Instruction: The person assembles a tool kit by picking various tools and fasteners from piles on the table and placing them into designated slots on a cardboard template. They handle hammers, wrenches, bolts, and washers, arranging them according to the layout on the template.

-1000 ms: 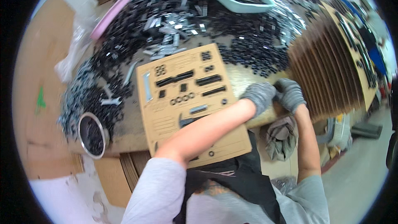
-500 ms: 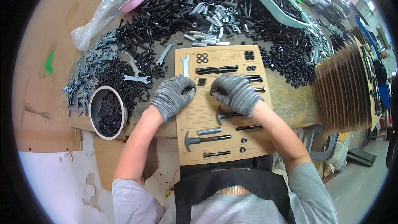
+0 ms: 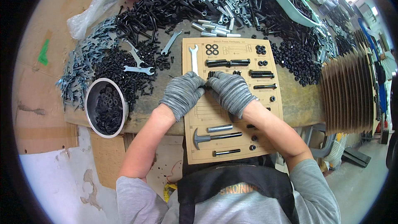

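Both gloved hands meet fingertip to fingertip over the upper middle of a brown cardboard panel (image 3: 197,154). My left hand (image 3: 182,93) is closed in a pinch, and so is my right hand (image 3: 232,93); whatever lies between their fingers is hidden. Just above my left hand an open-end wrench (image 3: 193,60) is fixed to the panel. Beside it are black washers (image 3: 212,49), long black bolts (image 3: 228,63) and black nuts (image 3: 260,49). Lower down sit a silver sleeve (image 3: 219,128) and a black T-shaped handle bolt (image 3: 217,137). My right hand and forearm cover part of the panel.
A metal bowl (image 3: 88,112) of black washers stands left, beside loose screws and wrenches (image 3: 139,70). Silver sleeves (image 3: 213,28) and heaped black hardware lie behind the panel. Black nuts (image 3: 296,58), a pale green tray (image 3: 286,0) and upright cardboard sheets (image 3: 348,91) are at right.
My two hands have come together, closing the gap between them. In the picture, the panel and its surroundings sit slightly further right, and the panel's top edge is higher.
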Demonstrator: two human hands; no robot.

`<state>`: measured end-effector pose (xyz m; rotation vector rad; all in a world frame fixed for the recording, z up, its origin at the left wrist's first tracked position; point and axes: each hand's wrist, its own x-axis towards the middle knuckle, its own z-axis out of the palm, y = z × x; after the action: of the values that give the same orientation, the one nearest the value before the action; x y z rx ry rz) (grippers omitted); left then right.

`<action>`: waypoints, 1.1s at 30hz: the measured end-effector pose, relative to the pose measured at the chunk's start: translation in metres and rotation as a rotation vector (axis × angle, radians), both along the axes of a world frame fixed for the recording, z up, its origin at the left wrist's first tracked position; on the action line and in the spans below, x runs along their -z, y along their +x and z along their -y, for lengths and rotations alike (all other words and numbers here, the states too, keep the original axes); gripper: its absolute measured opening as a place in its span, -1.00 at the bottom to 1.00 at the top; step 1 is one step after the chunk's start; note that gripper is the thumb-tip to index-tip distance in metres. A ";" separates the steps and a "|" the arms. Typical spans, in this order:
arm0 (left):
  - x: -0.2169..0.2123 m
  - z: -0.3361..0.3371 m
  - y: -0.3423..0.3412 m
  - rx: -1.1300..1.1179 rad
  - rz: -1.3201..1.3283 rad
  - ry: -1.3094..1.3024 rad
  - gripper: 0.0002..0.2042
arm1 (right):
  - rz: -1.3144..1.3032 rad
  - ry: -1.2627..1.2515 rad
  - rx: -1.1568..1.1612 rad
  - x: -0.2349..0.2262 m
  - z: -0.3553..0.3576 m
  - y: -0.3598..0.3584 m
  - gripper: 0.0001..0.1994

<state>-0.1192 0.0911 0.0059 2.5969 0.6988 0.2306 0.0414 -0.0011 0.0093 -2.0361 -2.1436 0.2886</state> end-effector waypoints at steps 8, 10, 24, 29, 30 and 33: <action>-0.009 0.019 -0.031 -0.268 0.155 -0.049 -0.77 | -0.135 0.161 0.122 -0.011 0.036 0.047 -0.82; -0.008 0.028 -0.037 -0.357 0.142 -0.156 -0.80 | -0.125 0.151 0.096 -0.009 0.035 0.043 -0.81; -0.005 0.140 -0.137 -0.666 0.099 -1.061 -0.82 | 0.227 0.010 0.494 -0.012 -0.014 0.207 -0.71; -0.001 0.178 -0.136 -0.711 0.200 -1.139 -0.80 | 0.256 -0.171 0.334 -0.014 -0.041 0.221 -0.69; -0.008 0.176 -0.131 -0.633 0.101 -0.941 -0.82 | 0.302 -0.196 0.333 -0.013 -0.045 0.224 -0.69; -0.001 0.184 -0.132 -0.764 0.212 -1.089 -0.83 | 0.261 -0.185 0.392 -0.012 -0.047 0.224 -0.74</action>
<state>-0.2510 -0.0928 0.0068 1.1980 1.2547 0.2453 0.2653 0.0462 0.0213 -2.6711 -1.8409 0.1783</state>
